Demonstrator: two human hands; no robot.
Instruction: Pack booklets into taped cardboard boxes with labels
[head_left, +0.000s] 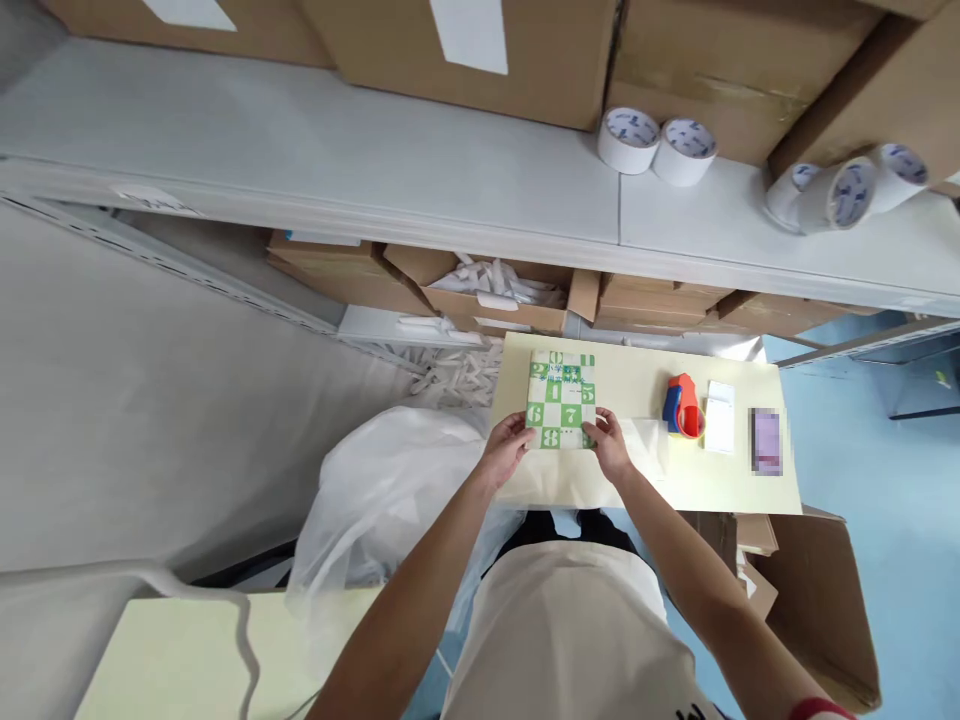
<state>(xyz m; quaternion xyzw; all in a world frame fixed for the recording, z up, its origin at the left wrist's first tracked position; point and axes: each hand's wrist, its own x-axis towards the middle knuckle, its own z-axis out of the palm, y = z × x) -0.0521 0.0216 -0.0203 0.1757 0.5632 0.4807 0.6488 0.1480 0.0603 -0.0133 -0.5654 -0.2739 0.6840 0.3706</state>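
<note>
Green and white squares with big numbers are printed on the book (pixel 561 398), which is held near the middle of the frame, over the left part of the pale yellow table (pixel 630 370). Its bottom left corner is pinched by the left hand (pixel 508 447), and its bottom right corner by the right hand (pixel 609 446). The fingers of both hands are closed on the book, with the thumbs laid on top. Whether the table is touched by the book cannot be told.

So far, a hold has been taken on both sides, and the book is kept shut with its front facing up. No tape can be made out on it, and no wrap can be clearly seen around it. It has not yet been let go, so it seems to be in the thick of being handled.

A thin pale sheet (pixel 645 445) is spread just right of the right hand. Farther right on the table, a red and blue tool (pixel 682 405), maybe for tape, is left alone by both hands, with a white card (pixel 720 418) beside it. White tape rolls (pixel 628 140) are lined up on the shelf (pixel 337 140) at the upper right. On the left, a big heap of plastic (pixel 397 480) is piled next to the table.
</note>
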